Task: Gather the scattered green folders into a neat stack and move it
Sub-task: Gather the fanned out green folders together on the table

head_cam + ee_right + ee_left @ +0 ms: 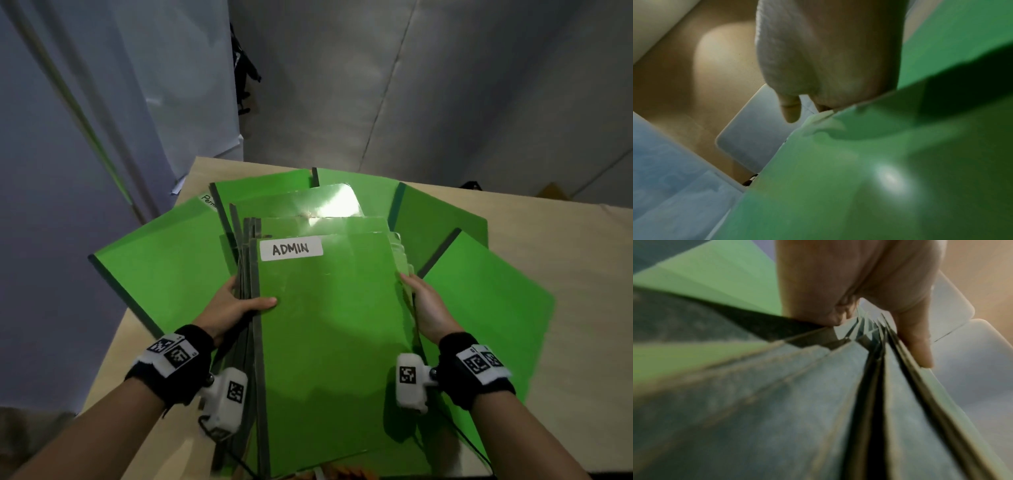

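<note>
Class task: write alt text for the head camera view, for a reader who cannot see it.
Two hands hold a stack of green folders by its sides, the left hand with its thumb on the top cover, the right hand along the opposite edge. The top folder's white label reads ADMIN. More green folders lie fanned on the beige table beneath.

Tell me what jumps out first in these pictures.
A bundle of green folders fills the centre, the top one labelled ADMIN. The left hand grips its spine side and the right hand holds the opposite edge. More folders lie fanned on the table beneath.
</note>
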The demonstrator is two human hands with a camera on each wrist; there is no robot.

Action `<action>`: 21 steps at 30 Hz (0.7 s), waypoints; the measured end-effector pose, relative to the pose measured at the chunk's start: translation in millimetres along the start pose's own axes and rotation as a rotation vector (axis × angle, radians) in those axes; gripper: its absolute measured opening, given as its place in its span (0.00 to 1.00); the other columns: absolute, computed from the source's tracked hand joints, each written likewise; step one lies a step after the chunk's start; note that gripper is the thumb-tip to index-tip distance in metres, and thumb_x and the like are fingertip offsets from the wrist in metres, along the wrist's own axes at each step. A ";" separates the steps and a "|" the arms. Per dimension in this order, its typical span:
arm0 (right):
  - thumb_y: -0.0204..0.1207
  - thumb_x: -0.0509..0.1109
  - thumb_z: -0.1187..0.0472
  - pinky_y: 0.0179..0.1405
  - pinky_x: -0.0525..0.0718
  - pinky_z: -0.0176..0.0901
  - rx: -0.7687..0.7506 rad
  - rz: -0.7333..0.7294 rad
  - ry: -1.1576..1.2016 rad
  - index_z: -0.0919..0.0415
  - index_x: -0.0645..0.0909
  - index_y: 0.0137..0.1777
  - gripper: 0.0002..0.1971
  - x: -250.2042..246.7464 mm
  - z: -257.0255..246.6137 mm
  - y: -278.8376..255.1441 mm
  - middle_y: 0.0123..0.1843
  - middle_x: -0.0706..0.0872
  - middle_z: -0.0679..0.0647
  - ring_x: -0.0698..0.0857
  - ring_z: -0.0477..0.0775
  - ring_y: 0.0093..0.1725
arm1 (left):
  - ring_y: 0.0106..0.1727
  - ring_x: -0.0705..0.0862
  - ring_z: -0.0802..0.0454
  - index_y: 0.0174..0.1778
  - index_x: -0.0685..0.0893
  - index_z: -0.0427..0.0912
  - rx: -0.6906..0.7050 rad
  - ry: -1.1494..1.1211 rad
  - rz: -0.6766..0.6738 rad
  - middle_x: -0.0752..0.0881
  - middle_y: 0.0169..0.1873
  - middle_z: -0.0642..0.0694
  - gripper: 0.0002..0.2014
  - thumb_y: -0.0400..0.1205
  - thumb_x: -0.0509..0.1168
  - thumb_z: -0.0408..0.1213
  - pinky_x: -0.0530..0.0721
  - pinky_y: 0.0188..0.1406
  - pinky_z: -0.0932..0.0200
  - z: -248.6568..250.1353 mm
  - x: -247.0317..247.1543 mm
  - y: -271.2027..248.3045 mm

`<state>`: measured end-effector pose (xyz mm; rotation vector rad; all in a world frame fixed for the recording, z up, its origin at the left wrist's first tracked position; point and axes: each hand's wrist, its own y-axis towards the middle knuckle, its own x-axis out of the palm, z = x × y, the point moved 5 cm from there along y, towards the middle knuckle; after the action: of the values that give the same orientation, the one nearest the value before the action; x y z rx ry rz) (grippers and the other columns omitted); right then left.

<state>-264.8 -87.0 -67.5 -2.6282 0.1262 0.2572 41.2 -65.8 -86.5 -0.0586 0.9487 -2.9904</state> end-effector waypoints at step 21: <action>0.51 0.86 0.52 0.66 0.76 0.70 0.435 0.656 -0.275 0.69 0.66 0.73 0.51 -176.2 83.5 24.5 0.72 0.74 0.74 0.74 0.77 0.69 | 0.76 0.70 0.33 0.83 0.52 0.49 0.052 -0.052 -0.046 0.61 0.81 0.33 0.48 0.72 0.69 0.20 0.66 0.75 0.40 1.7 4.5 3.9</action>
<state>-453.7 -60.5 -114.7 -2.0236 0.8483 0.7157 36.7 -70.1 -87.2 -0.1597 0.8765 -3.0367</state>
